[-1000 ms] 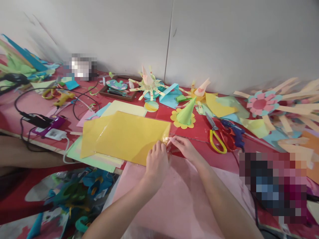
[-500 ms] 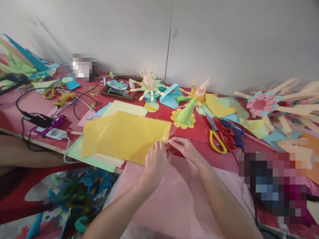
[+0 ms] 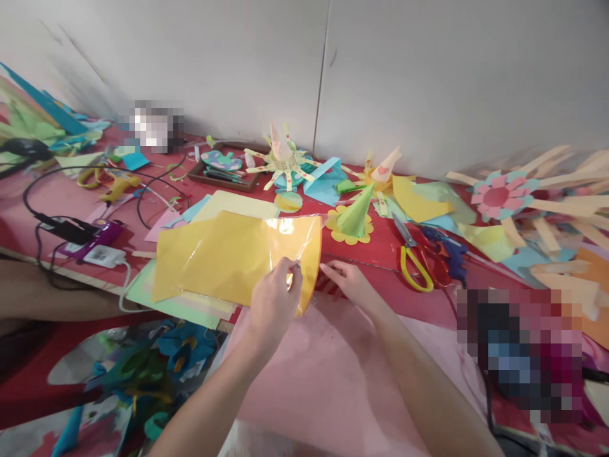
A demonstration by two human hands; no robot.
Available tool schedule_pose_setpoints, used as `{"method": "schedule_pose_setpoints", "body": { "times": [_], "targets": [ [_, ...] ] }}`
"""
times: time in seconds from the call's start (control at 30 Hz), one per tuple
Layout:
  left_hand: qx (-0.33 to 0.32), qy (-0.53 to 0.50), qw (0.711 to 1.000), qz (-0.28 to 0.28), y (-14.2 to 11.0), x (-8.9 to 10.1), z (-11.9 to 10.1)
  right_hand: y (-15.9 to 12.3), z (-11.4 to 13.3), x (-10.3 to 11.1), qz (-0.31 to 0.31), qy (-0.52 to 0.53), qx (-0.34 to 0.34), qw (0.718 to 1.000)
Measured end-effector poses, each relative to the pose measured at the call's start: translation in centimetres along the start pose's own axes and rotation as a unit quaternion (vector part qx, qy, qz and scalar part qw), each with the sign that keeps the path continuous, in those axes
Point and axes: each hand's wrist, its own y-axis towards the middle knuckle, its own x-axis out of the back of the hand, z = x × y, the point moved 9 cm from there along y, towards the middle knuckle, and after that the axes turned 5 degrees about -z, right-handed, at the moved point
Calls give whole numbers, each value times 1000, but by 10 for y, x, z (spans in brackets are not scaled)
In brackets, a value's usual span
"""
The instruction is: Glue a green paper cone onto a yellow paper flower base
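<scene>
A pack of yellow paper [image 3: 219,257] in a clear, shiny plastic sleeve lies across the table in front of me. Its right end is raised and bows upward, with light glinting off the film. My left hand [image 3: 278,295] is closed in a pinch on the sleeve near that end. Just beyond the pack's right edge is my right hand [image 3: 349,282], its fingers stretched toward the edge; fingertips and edge are very close, and contact is unclear. Behind the right hand stands a green paper cone [image 3: 356,219] on a yellow flower-shaped base.
Yellow-and-red scissors [image 3: 413,260] lie right of my hands, beside a blue glue gun [image 3: 450,257]. A brown tray [image 3: 221,179] with pens sits at the back. Left are a purple power strip [image 3: 104,235] and cables. A pink sheet [image 3: 333,374] spreads below my arms.
My left hand has moved left along the pack, and the pack's right end has lifted and curved. The right hand stays near the edge, now slightly apart from the left hand.
</scene>
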Motion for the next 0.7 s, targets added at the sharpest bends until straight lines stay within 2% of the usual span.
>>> {"method": "schedule_pose_setpoints", "body": {
  "times": [0.1,0.2,0.4,0.53,0.7],
  "targets": [
    [-13,-15,1000,1,-2,-2,-2,-2,-1,-13,35,26,4,999],
    [-36,-23,999,15,-4,-10,-4,0,-3,-17,38,60,15,997],
    [-147,15,989,9,-5,-12,-22,2,-1,-4,-6,79,14,997],
    [-177,71,982,15,-7,-13,-28,-1,7,2,-29,93,31,995],
    [-220,86,972,7,-12,-19,-33,0,5,7,-66,94,37,993]
  ]
}}
